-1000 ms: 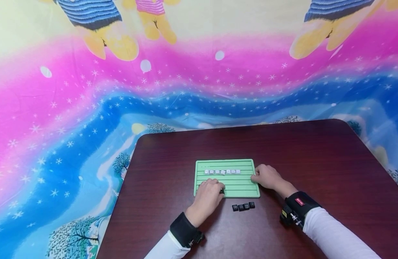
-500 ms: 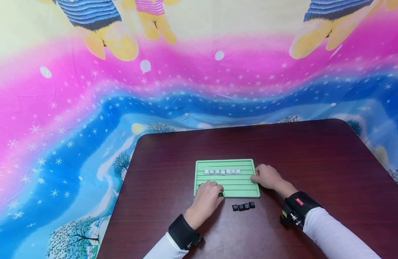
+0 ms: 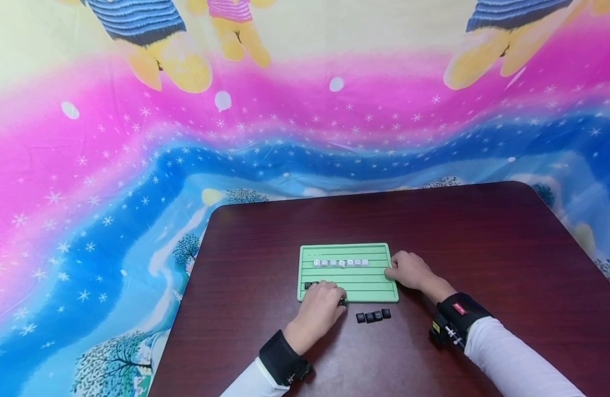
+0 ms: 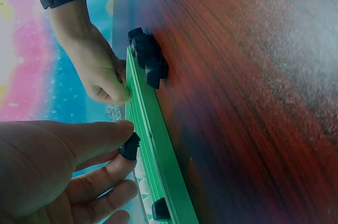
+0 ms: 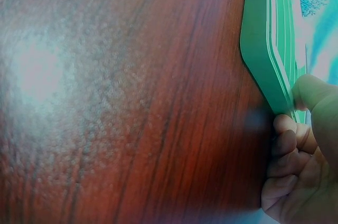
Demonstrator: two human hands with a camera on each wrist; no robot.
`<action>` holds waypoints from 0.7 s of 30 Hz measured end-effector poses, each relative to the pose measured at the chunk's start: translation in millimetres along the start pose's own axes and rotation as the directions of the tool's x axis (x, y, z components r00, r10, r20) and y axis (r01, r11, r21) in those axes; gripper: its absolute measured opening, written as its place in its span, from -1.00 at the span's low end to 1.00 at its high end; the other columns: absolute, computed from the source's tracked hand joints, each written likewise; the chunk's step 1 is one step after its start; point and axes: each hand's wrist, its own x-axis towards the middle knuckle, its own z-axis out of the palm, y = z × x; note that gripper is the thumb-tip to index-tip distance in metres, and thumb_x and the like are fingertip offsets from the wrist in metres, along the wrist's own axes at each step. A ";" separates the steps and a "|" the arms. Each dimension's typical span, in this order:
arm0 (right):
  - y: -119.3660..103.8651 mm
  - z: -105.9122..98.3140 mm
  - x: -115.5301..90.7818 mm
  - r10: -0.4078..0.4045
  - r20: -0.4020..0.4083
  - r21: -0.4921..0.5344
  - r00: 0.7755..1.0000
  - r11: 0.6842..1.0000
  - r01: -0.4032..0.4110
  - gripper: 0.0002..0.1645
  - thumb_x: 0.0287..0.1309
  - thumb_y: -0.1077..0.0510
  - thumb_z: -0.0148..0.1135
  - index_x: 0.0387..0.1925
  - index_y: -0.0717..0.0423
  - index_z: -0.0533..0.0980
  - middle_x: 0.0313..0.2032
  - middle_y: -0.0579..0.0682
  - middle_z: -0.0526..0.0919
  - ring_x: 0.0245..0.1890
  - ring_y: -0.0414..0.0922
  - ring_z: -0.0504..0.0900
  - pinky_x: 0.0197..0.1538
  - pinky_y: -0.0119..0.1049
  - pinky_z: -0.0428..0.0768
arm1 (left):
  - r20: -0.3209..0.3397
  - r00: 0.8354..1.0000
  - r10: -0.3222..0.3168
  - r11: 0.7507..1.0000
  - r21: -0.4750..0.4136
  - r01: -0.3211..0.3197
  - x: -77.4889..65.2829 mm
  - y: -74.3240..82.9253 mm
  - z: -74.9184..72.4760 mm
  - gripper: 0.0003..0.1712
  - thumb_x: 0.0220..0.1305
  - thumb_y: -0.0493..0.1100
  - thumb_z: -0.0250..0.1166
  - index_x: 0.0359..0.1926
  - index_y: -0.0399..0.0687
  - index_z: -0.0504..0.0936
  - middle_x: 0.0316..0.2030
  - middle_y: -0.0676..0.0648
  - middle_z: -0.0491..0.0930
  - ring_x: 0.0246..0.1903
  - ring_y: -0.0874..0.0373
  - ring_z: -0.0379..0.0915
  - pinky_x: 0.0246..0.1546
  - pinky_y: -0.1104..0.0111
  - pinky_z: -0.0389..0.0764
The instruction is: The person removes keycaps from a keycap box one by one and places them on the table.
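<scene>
My left hand [image 3: 318,309] pinches a black keycap [image 4: 129,148] between thumb and index finger, over the front edge of the green grooved tray [image 3: 369,287]. Black keycaps [image 3: 308,285] sit in a lower groove at the tray's left, partly hidden behind that hand. Higher up, a row of several white keycaps [image 3: 341,264] stands in another groove. At the tray's right edge my right hand [image 3: 413,271] grips the rim, thumb [image 5: 311,91] on top and the other fingers curled against the side.
Several black keycaps [image 3: 373,316] lie in a short row on the dark wooden table [image 3: 463,237], just in front of the tray. A printed cloth [image 3: 305,121] hangs behind the table's far edge.
My left hand has shifted slightly toward the front with the keycap, uncovering black keycaps at the tray's lower left. The right hand and tray stay in place.
</scene>
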 end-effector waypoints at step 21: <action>0.7 1.2 -0.2 -0.015 -0.004 -0.003 1.000 1.000 0.015 -0.51 0.15 0.11 0.19 -0.77 -0.07 0.17 -0.75 -0.20 0.11 -0.72 -0.22 0.11 -0.54 -0.37 0.11 | 0.038 0.996 0.079 0.997 0.001 -0.079 -5.2 14.6 7.6 -0.84 0.03 -0.01 0.57 -0.38 0.14 0.75 -0.48 0.17 0.67 -0.41 0.27 0.55 -0.33 0.45 0.46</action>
